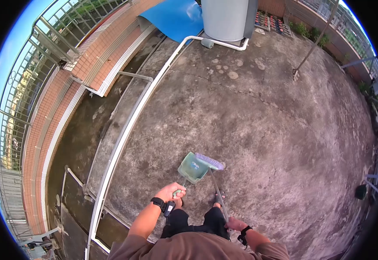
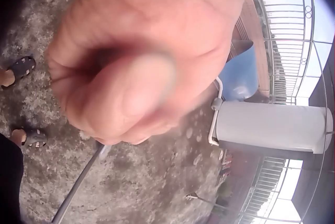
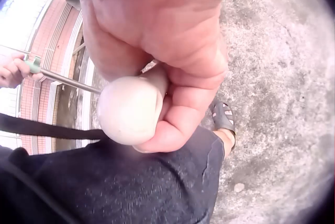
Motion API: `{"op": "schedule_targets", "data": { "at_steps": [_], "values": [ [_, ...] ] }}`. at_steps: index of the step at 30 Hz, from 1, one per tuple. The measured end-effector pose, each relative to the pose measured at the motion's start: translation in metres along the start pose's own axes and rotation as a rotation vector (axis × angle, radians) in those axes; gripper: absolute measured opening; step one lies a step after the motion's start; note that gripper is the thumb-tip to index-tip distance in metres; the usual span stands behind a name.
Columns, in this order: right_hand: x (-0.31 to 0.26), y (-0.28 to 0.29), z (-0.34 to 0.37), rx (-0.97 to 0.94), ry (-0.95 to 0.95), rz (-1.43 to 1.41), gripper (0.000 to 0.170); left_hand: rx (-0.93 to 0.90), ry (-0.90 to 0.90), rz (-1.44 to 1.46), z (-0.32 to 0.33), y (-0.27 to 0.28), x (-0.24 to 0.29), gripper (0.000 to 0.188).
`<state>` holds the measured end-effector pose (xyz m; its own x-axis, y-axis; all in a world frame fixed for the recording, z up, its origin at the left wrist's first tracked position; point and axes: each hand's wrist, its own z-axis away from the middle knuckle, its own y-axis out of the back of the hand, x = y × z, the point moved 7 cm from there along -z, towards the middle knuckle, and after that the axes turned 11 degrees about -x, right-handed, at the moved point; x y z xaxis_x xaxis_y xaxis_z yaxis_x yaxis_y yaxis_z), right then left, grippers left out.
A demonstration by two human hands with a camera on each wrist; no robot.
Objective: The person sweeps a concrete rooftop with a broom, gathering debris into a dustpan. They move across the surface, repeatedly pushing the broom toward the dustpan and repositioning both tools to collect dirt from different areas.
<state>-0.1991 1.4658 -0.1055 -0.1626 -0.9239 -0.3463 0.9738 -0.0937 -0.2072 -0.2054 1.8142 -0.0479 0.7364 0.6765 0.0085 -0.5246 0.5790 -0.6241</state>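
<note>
My left hand (image 1: 170, 192) grips the green handle (image 3: 34, 65) of a long-handled dustpan (image 1: 191, 175). The green pan is on the concrete in front of my feet, with a small pale-blue bit in it. My right hand (image 1: 235, 224), low by my right thigh, curls round the top of a broom's stick (image 1: 220, 193). In the right wrist view the stick's rounded white end (image 3: 127, 111) pokes out of the fist. The broom's lilac bristle head (image 1: 209, 161) lies right at the pan's right edge, overlapping it. In the left wrist view, the fist hides the dustpan handle.
A white pipe (image 1: 128, 125) runs along the floor on my left, beside a wet gutter (image 1: 78, 134) and a tiled wall with railing. Ahead stand a grey tank (image 1: 225, 19) and a curved blue sheet (image 1: 176, 19). A thin pole (image 1: 314, 45) rises at the far right.
</note>
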Motion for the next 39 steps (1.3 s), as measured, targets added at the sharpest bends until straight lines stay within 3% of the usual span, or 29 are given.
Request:
{"op": "schedule_targets", "data": {
  "at_steps": [2, 4, 5, 6, 8, 9, 14, 16, 17, 23, 25, 27, 28, 30, 32, 37, 39],
  "values": [
    [-0.036, -0.008, 0.021, -0.025, 0.178, -0.262, 0.017, -0.075, 0.008, 0.052, 0.005, 0.011, 0.008, 0.016],
    [-0.018, -0.017, -0.013, 0.027, 0.210, -0.332, 0.014, -0.077, 0.006, -0.050, 0.017, 0.016, 0.015, 0.016],
    [-0.032, -0.022, -0.004, 0.040, 0.149, -0.435, 0.011, -0.125, -0.008, 0.043, 0.017, 0.025, 0.013, 0.016],
    [-0.055, -0.021, -0.003, 0.057, 0.148, -0.415, 0.011, -0.181, 0.059, 0.036, 0.019, 0.032, 0.014, 0.017],
    [-0.080, -0.035, 0.012, 0.221, 0.090, -0.423, 0.010, -0.235, 0.023, 0.076, 0.030, 0.048, 0.016, 0.017],
    [-0.111, -0.042, 0.018, 0.233, 0.178, -0.456, 0.012, -0.229, -0.008, 0.074, 0.046, 0.050, 0.021, 0.018],
    [-0.189, -0.041, 0.010, 0.214, 0.193, -0.533, 0.012, -0.303, -0.080, 0.135, 0.081, 0.086, 0.046, 0.016],
    [-0.216, -0.027, 0.013, 0.283, 0.217, -0.663, 0.010, -0.337, -0.042, 0.157, 0.089, 0.096, 0.058, 0.016],
    [-0.222, -0.016, 0.008, 0.287, 0.232, -0.688, 0.010, -0.321, -0.107, 0.112, 0.105, 0.092, 0.069, 0.017],
    [-0.255, 0.087, -0.007, 0.425, 0.284, -0.555, 0.008, -0.222, -0.113, 0.065, 0.110, 0.123, 0.103, 0.017],
    [-0.270, 0.120, -0.019, 0.416, 0.308, -0.566, 0.007, -0.193, -0.089, 0.057, 0.115, 0.128, 0.121, 0.017],
    [-0.289, 0.164, -0.025, 0.527, 0.345, -0.550, 0.011, -0.169, -0.046, 0.048, 0.123, 0.126, 0.137, 0.016],
    [-0.298, 0.187, -0.036, 0.513, 0.371, -0.560, 0.011, -0.085, -0.081, -0.016, 0.127, 0.130, 0.149, 0.015],
    [-0.302, 0.221, -0.055, 0.588, 0.453, -0.610, 0.010, -0.145, -0.043, 0.049, 0.125, 0.134, 0.162, 0.014],
    [-0.307, 0.243, -0.075, 0.583, 0.451, -0.625, 0.011, -0.078, -0.026, 0.020, 0.127, 0.137, 0.175, 0.014],
    [-0.320, 0.251, -0.127, 0.537, 0.376, -0.624, 0.022, -0.024, 0.010, 0.020, 0.114, 0.145, 0.206, 0.016],
    [-0.330, 0.231, -0.157, 0.604, 0.337, -0.242, 0.021, 0.002, 0.027, -0.001, 0.112, 0.148, 0.217, 0.016]
  ]
}}
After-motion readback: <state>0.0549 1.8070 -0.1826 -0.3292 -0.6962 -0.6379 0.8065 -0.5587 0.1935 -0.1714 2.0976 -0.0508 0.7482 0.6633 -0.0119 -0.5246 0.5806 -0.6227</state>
